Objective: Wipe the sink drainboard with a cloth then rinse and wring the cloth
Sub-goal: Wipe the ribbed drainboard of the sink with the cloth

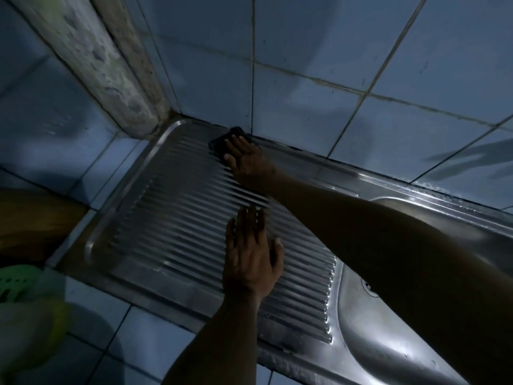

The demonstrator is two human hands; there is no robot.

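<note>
Right hand [244, 159]: flat, fingers straight, pressing dark cloth [222, 143] at far edge of ribbed steel drainboard [172, 218], beside tiled wall [305, 87].
Left hand [251, 254]: released, flat on ribs.

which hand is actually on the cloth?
The right hand, reaching across to the far edge of the drainboard by the wall, presses the dark cloth. The left hand lies flat on the ridges nearer the camera, holding nothing.

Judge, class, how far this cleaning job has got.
Done: nothing clearly finished. In hand: the right hand presses the dark cloth flat at the drainboard's far edge; the left hand rests flat on the ridges. Left: rinsing and wringing at the basin.
</note>
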